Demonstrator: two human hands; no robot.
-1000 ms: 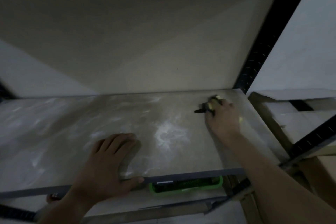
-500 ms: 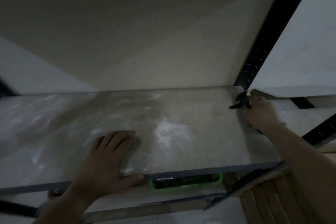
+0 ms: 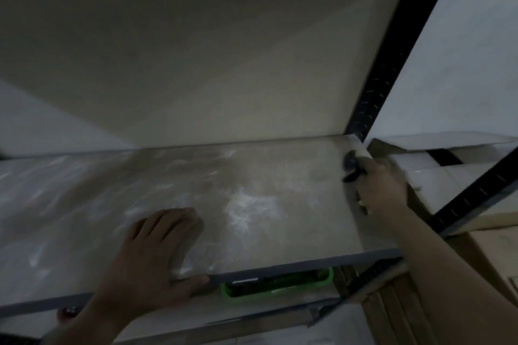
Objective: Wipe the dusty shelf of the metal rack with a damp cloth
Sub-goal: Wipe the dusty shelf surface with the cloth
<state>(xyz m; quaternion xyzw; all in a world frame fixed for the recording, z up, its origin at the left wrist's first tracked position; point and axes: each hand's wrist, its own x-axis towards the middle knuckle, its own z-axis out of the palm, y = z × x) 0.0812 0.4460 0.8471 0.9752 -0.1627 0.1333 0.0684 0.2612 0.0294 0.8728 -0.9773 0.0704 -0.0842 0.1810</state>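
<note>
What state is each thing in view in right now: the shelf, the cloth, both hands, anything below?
shelf, dusty, with white streaks and a bright patch near the middle.
cloth, dark, bunched, held at the shelf's right rear corner.
right hand, fingers curled round the cloth.
left hand, flat on the shelf's front edge, thumb over the rim.
green tray, on the level below, partly hidden by the shelf.

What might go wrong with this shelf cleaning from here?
The right hand holds the dark cloth at the right edge of the grey dusty shelf; a sweep there may push dust onto the brown cardboard box beside it.
The left hand rests flat in the dust and may smear it.
The white dust patch mid-shelf lies unwiped and could be missed.
</note>
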